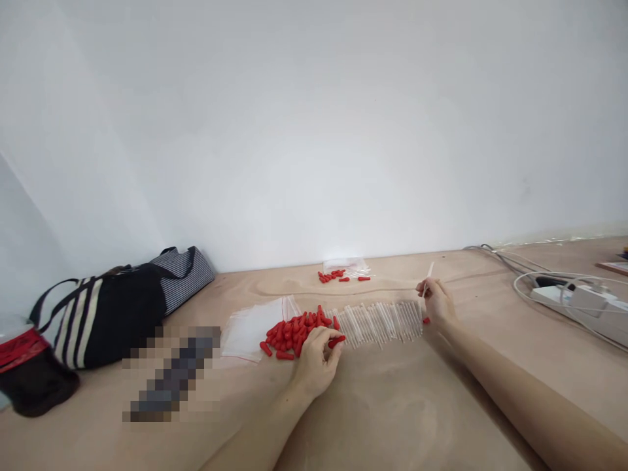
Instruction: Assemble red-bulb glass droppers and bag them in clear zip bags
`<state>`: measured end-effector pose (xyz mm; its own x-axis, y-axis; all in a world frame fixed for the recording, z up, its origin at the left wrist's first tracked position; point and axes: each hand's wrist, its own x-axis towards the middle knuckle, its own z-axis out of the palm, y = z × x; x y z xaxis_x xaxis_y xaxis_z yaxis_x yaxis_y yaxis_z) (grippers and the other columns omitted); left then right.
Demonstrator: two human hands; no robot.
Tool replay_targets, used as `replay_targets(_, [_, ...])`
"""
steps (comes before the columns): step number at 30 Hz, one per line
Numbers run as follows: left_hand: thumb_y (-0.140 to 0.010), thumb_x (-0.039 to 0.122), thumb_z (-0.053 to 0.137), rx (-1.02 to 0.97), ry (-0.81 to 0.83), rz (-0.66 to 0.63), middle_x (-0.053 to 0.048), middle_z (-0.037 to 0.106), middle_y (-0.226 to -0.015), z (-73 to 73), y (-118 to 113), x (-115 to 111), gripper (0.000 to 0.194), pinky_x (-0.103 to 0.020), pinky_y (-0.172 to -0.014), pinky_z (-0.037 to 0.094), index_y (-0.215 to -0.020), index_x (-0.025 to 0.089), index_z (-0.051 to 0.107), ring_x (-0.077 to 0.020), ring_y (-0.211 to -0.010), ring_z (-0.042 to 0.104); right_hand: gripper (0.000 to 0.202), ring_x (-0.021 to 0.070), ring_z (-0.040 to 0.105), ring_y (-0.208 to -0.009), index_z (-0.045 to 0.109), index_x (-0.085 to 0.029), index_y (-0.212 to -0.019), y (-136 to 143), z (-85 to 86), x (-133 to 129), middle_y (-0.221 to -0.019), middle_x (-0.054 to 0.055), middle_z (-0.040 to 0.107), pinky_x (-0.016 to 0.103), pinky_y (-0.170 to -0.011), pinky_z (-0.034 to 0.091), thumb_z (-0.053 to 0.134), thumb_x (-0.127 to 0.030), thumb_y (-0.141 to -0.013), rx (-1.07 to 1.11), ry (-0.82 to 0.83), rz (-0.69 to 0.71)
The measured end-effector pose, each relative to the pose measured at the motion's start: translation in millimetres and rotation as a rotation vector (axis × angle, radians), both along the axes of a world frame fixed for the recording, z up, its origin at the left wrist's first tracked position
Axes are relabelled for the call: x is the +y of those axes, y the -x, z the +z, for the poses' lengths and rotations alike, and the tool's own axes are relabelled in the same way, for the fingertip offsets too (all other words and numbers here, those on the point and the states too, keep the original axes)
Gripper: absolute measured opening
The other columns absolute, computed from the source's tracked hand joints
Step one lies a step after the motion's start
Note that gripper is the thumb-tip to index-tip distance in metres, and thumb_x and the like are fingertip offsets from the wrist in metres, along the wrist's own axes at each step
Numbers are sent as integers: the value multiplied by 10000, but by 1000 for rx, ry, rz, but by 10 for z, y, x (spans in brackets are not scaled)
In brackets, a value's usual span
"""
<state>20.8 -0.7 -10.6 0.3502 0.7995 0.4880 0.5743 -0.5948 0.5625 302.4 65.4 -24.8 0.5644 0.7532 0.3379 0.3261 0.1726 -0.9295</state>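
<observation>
Nearest on the brown worktop (373,405), the left hand (316,360) pinches one red rubbery bulb (336,341) just in front of the heap of red bulbs (292,332), which is the landmark and partly lies over the flat clear plastic bags (250,330) to its left. Right of the heap runs a row of thin clear tubes (380,324), and beyond its far end the right hand (436,301) grips a slim whitish tube (430,269); behind the heap, near the wall (314,131), sit a few loose red bulbs (332,277).
</observation>
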Motion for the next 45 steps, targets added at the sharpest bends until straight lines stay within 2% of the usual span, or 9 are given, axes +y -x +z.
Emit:
replay_targets(4, [-781, 200, 471, -6, 3, -4, -35, 585, -804, 3, 1, -14, 121, -239, -588, 428, -831, 179, 578, -134, -657, 528, 376, 143, 502, -619, 476, -190, -652, 172, 50, -157, -610, 12, 516, 253, -617, 407, 343, -532, -738, -5, -50, 66])
replay_targets(6, [-780, 201, 472, -13, 11, 9, -33, 589, -792, 3, 10, -28, 129, -229, -572, 422, -841, 176, 583, -130, -643, 527, 349, 139, 491, -616, 482, -193, -675, 364, 1, -287, -613, -2, 505, 251, -621, 406, 399, -529, -725, -37, -75, 237])
replay_targets(10, [-770, 213, 483, -36, 35, 21, -28, 592, -767, -16, 41, -42, 146, -216, -529, 408, -855, 172, 594, -121, -596, 516, 334, 139, 500, -670, 516, -184, -907, 710, -170, -543, -710, 9, 534, 258, -656, 412, 414, -469, -765, -83, -38, 605])
replay_targets(16, [-759, 221, 496, -62, 52, 15, -23, 583, -742, -39, 59, -15, 138, -215, -529, 412, -828, 163, 600, -116, -581, 507, 267, 126, 479, -655, 456, -196, -910, 800, -219, -665, -732, 6, 504, 247, -627, 412, 360, -429, -822, -91, -3, 719])
replay_targets(20, [-766, 204, 487, -28, 58, -9, -24, 579, -776, -31, 59, -24, 148, -207, -529, 410, -852, 177, 605, -119, -620, 517, 231, 134, 501, -668, 455, -198, -915, 828, -145, -721, -742, 14, 527, 262, -650, 413, 320, -374, -853, -279, -24, 719])
replay_targets(24, [-798, 206, 454, 28, 67, -37, -26, 581, -804, -18, 60, -36, 168, -230, -609, 425, -875, 185, 602, -133, -690, 539, 258, 174, 537, -829, 477, -202, -1004, 869, -92, -785, -922, 67, 585, 308, -725, 384, 284, -313, -873, -570, -69, 654])
replay_targets(29, [-794, 202, 469, 14, 98, -46, -22, 605, -824, -24, 61, -6, 158, -254, -662, 432, -884, 186, 598, -146, -725, 553, 238, 150, 563, -724, 555, -230, -893, 919, -62, -822, -872, 29, 628, 296, -671, 315, 323, -279, -876, -847, -65, 517])
replay_targets(33, [-776, 201, 497, -20, 123, -48, -20, 611, -833, -58, 71, 31, 160, -247, -643, 437, -896, 191, 602, -147, -718, 560, 197, 127, 557, -691, 567, -223, -873, 998, -51, -835, -829, 10, 637, 280, -655, 271, 371, -231, -861, -877, -104, 435])
replay_targets(45, [-790, 220, 488, -92, 109, -54, -32, 603, -825, -71, 69, 55, 152, -237, -620, 435, -868, 179, 612, -148, -737, 559, 175, 111, 547, -652, 560, -222, -865, 1033, -17, -868, -792, -3, 644, 281, -659, 233, 387, -202, -847, -842, -134, 466])
